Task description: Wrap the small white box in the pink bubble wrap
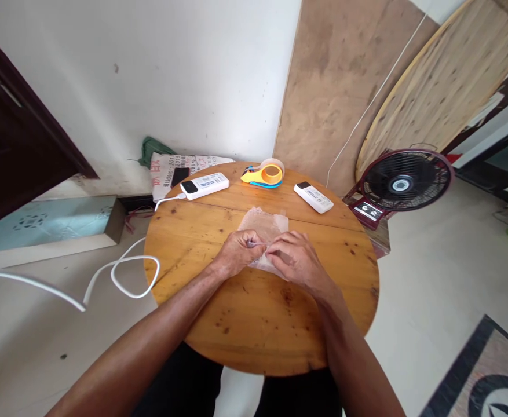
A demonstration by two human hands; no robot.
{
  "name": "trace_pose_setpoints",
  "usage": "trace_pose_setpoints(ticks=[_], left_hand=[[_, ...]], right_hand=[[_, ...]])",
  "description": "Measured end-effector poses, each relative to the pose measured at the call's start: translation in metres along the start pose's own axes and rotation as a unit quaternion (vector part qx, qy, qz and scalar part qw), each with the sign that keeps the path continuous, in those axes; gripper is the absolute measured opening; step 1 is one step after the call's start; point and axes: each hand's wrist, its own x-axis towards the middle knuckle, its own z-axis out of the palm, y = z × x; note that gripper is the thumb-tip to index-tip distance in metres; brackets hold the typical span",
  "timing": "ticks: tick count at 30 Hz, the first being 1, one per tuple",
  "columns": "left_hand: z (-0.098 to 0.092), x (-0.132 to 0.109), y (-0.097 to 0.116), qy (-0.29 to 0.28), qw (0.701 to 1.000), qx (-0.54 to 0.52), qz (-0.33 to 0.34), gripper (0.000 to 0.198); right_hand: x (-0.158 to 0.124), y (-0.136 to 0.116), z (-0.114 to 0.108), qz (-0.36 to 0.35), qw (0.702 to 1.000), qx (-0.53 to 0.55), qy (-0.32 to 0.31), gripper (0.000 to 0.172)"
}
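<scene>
Both of my hands rest on a round wooden table [258, 324], meeting at its middle over a thin, see-through plastic bag [267, 223] that lies flat. My left hand [238, 252] is curled into a pinch at the bag's near edge. My right hand [295, 260] lies on the bag's near right corner, fingers bent and pressed down on the film, fingertips touching those of the left hand. Whatever may sit between the fingertips is hidden.
At the table's far edge lie a white power bank [205, 185] with a white cable [119, 278] looping to the floor, a yellow tape dispenser [266, 174] and a white remote [313, 197]. A floor fan [404, 185] and leaning wooden boards [340, 81] stand behind.
</scene>
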Motion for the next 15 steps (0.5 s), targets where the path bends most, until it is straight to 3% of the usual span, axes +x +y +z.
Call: trace_pose_setpoints(ticks=[10, 15], left_hand=[[-0.002, 0.002, -0.004, 0.001, 1.0, 0.022, -0.022, 0.029], [-0.026, -0.002, 0.003, 0.01, 0.98, 0.198, -0.028, 0.035]], right_hand=[[-0.006, 0.001, -0.004, -0.003, 0.999, 0.033, 0.008, 0.006], [-0.006, 0.0, -0.006, 0.009, 0.999, 0.037, -0.009, 0.006]])
